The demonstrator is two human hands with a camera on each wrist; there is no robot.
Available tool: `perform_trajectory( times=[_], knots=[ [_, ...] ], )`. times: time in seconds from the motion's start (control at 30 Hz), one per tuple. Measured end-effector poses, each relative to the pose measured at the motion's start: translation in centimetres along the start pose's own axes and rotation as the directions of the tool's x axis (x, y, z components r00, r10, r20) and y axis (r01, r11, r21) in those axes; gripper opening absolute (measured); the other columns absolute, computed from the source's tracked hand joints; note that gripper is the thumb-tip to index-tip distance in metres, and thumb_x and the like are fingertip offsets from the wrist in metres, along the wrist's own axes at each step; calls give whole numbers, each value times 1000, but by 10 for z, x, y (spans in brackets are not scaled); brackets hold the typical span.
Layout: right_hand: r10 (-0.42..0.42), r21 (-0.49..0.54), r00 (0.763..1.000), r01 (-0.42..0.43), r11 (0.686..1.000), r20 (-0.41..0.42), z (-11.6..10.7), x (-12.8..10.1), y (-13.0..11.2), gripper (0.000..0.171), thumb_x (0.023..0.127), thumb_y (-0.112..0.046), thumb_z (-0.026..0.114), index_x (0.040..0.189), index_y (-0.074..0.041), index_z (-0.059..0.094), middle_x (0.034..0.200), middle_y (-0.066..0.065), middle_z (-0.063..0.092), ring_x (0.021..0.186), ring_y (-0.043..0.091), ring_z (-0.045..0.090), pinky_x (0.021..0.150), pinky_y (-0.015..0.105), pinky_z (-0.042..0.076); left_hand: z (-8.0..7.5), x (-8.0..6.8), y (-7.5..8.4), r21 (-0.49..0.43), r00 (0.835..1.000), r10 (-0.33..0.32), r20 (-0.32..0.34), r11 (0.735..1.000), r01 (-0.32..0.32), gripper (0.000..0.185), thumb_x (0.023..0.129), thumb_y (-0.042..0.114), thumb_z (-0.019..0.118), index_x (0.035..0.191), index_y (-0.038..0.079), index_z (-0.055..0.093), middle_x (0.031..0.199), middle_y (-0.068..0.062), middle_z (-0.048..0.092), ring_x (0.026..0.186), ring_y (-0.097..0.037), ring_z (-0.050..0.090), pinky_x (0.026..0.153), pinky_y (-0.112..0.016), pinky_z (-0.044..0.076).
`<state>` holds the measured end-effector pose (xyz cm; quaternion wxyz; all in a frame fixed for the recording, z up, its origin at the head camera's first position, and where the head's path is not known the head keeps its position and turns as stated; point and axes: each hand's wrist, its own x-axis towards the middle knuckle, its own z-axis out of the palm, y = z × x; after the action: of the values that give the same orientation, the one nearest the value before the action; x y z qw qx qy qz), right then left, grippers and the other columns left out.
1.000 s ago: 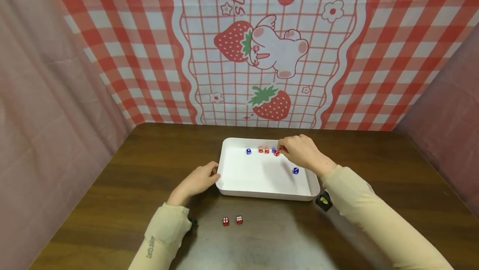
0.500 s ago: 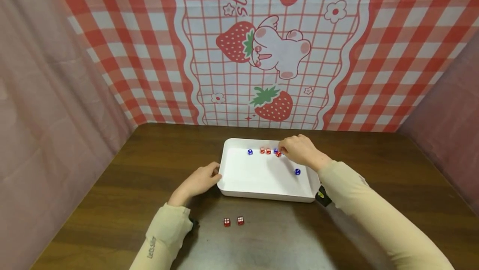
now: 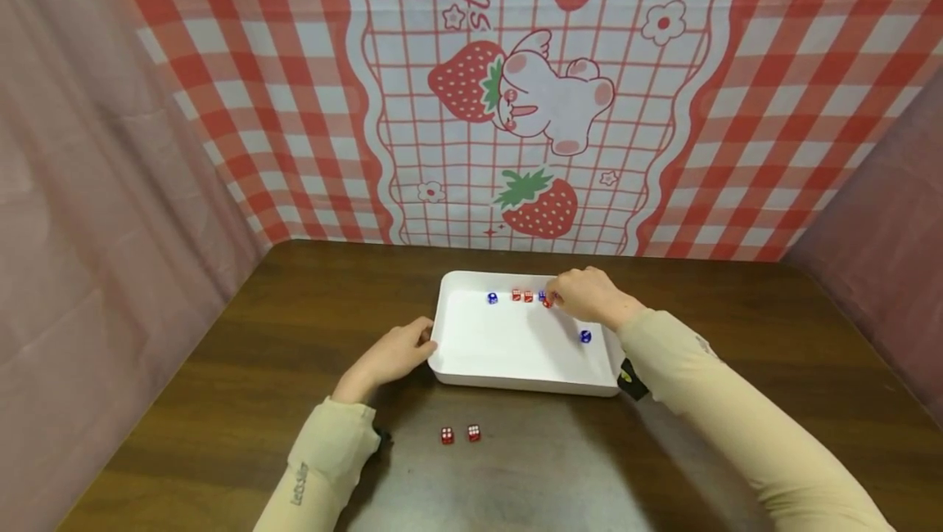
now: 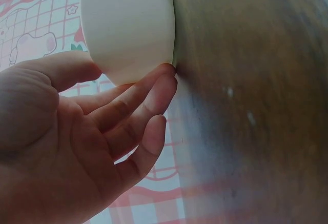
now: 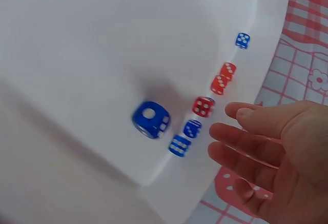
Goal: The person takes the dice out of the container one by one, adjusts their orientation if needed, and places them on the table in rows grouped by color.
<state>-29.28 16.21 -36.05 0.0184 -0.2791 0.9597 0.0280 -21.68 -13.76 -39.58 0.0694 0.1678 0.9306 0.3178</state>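
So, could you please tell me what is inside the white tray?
The white tray holds small dice: the right wrist view shows three red dice and four blue dice. From the head view, the right hand covers part of the far corner.

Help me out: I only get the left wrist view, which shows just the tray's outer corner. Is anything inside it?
Observer: Yes. The white tray holds seven dice, three red and four blue, most of them along its far wall.
Operator: Is the other hand holding one?
Observer: No. The right hand is beside that row, fingers relaxed, holding nothing.
Operator: Any dice outside the tray?
Observer: Two red dice lie side by side on the table, in front of the tray.
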Motion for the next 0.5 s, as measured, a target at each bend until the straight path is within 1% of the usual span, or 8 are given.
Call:
perform_trajectory(
  times=[0.1,0.17,0.23,0.3,0.43,0.5],
  knots=[
    [-1,4,1000,1,1000,-21,-6,1,2,15,86,-10,56,92,-15,69,88,0,67,79,20,61,70,39,44,0,1,-1,5,1000,-1,1,1000,1,24,89,14,53,111,3,53,83,-2,57,68,-12,47,64,-28,39],
    [4,15,999,-4,1000,-38,-10,2,3,17,86,-9,55,93,-14,69,87,0,68,75,19,61,68,37,45,0,2,-2,8,1000,1,-3,1000,-1,24,89,14,53,111,3,53,82,-2,58,67,-12,47,63,-27,39],
    [9,17,999,-8,1000,-38,-13,4,3,16,86,-9,55,93,-13,69,84,0,67,68,15,58,63,34,46,0,3,-2,10,1000,7,-3,1000,-7,25,89,13,53,111,2,53,83,-2,58,66,-12,47,63,-27,39],
    [17,20,1000,-17,1000,-13,-14,7,3,17,87,-10,53,93,-13,69,83,0,66,65,14,54,63,34,46,1,3,-2,7,1000,9,0,1000,-9,24,89,13,53,111,2,53,83,-2,58,66,-12,47,62,-27,39],
    [34,23,998,-35,999,44,-14,12,1,20,89,-10,51,96,-14,69,85,0,66,67,15,53,67,36,47,2,3,-2,4,1000,-4,8,1000,4,23,89,13,53,110,3,53,82,-1,58,65,-12,47,61,-27,39],
    [41,25,998,-43,999,57,-14,14,1,21,89,-10,50,96,-15,69,85,0,65,67,15,53,67,36,47,2,3,-2,2,1000,-7,9,1000,7,22,89,14,53,110,4,53,81,-1,57,65,-12,47,61,-26,39]
  ],
)
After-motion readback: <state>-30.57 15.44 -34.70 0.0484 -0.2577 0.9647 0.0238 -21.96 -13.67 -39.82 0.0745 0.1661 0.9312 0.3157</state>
